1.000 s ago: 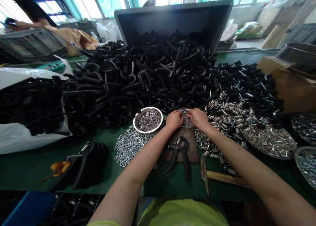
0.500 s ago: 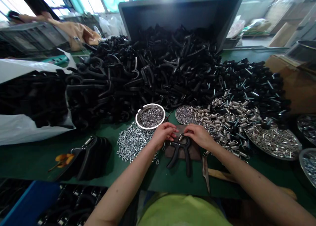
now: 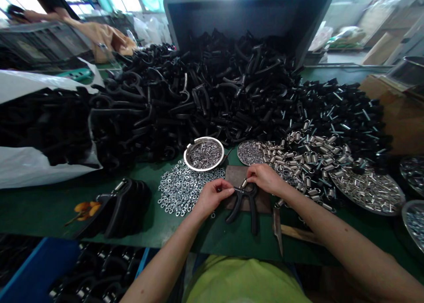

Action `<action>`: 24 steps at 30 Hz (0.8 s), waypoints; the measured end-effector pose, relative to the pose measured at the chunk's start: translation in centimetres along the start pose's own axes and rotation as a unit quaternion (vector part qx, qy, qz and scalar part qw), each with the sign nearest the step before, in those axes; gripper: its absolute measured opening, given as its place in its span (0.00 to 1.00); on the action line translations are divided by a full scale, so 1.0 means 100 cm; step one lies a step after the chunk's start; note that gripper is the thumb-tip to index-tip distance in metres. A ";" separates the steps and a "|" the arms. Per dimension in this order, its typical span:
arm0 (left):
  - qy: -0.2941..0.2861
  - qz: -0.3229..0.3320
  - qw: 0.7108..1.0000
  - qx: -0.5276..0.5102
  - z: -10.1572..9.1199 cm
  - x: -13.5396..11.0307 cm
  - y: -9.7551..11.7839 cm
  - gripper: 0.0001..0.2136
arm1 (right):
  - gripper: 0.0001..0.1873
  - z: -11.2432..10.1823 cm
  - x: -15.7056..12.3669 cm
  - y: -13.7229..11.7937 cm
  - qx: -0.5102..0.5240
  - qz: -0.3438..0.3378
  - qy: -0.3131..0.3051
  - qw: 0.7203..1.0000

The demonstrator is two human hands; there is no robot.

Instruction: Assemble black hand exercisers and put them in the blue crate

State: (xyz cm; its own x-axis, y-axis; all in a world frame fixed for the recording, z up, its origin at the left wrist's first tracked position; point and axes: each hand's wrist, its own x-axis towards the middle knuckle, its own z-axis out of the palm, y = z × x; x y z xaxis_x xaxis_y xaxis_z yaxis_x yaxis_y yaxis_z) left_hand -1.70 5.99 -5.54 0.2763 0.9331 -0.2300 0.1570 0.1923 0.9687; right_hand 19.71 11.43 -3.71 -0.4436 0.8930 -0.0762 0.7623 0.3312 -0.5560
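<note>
Nearer the worker than half a second ago, the left hand (image 3: 214,195) has slid down to the left shoulder of a black, A-shaped handgrip (image 3: 253,211), while the right hand (image 3: 265,179) stays by its coiled silvery metal spring (image 3: 244,183). Thumb and forefinger meet on the left, and the right fingertips bunch at the spring's far end; I cannot tell whether either pinches anything. The handgrip looks dark and smooth, with a rounded loop at its right shoulder. It lies partly on a dark brown square plate (image 3: 233,172) on the green tabletop (image 3: 212,237). Its long axis runs toward the worker, spring end away, both legs splaying nearer, their tips past the plate's near edge.
</note>
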 end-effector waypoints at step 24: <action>-0.059 0.052 0.963 0.257 0.034 0.032 0.007 0.03 | 0.10 0.013 -0.223 0.044 -0.199 0.081 0.057 0.975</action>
State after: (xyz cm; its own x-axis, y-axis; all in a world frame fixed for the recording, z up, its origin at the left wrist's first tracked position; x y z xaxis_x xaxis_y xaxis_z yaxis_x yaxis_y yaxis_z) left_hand 2.52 8.08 -5.91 0.4169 0.8926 -0.1717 0.5627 -0.1050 0.8200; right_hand 32.40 -7.41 -5.52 -0.2649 0.9638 -0.0307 0.9504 0.2556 -0.1773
